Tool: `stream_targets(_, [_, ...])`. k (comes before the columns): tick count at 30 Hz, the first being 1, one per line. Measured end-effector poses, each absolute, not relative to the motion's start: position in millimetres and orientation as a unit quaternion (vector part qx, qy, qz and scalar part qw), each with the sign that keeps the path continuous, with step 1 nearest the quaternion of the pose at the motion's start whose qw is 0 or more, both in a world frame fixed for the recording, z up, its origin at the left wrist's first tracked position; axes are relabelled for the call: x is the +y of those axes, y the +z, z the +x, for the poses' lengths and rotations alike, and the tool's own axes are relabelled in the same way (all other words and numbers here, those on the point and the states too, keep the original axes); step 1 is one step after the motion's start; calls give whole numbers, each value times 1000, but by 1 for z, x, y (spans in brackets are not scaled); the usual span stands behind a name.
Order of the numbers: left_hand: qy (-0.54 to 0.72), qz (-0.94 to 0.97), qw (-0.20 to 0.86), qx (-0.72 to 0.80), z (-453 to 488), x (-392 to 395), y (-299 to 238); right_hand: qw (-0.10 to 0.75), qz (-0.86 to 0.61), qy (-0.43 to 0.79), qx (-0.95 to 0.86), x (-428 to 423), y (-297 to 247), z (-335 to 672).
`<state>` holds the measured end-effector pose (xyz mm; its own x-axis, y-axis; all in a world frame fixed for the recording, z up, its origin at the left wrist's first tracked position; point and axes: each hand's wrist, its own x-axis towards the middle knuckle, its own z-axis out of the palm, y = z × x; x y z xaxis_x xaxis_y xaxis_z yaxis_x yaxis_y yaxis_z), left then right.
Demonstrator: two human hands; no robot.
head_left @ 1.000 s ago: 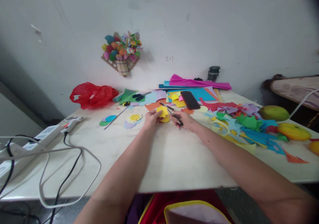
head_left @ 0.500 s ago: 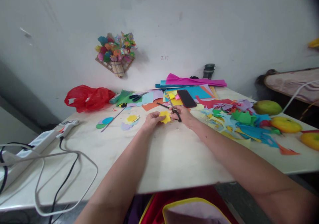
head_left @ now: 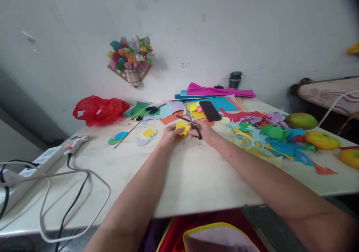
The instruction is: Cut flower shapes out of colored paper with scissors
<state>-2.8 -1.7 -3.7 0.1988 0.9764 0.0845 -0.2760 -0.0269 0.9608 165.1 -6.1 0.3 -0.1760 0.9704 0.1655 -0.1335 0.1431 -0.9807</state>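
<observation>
- Pale bench (head_left: 196,181) against a grey-white wall (head_left: 252,27) with "217" written on it.
- Left hand (head_left: 170,134): pinching a yellow paper flower (head_left: 183,128) by its near left edge, thumb on top.
- Right hand (head_left: 206,132): curled round the handles of a pair of scissors (head_left: 198,131), blades pointing away from the person; I cannot tell whether its fingertips touch the flower too.
- The yellow flower sits between the two hands, over the middle of the bench.
- Just beyond the hands: a dark phone (head_left: 209,110) lying on coloured sheets (head_left: 221,104).
- Left of the hands: a small stack of flower cut-outs (head_left: 148,133), yellow on top, then a blue paper disc (head_left: 121,135).
- Right: a heap of paper scraps (head_left: 276,131), with yellowish fruit (head_left: 322,140) beside it.
- Farther left: a red plastic bag (head_left: 99,110) and, nearer the person, a white power strip (head_left: 42,162) with looping cables (head_left: 109,190).
- On the wall: a bouquet of colourful flowers (head_left: 130,57).
</observation>
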Motion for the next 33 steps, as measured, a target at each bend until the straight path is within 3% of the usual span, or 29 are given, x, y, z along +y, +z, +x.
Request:
stream_targets(24, [426,565,614,351,-4,2,-8,565,-402,480,-537,3,-1,172])
stream_targets(33, [499,517,596,360,-1,-2,-6,546,-389,489,-559,1,-2,169])
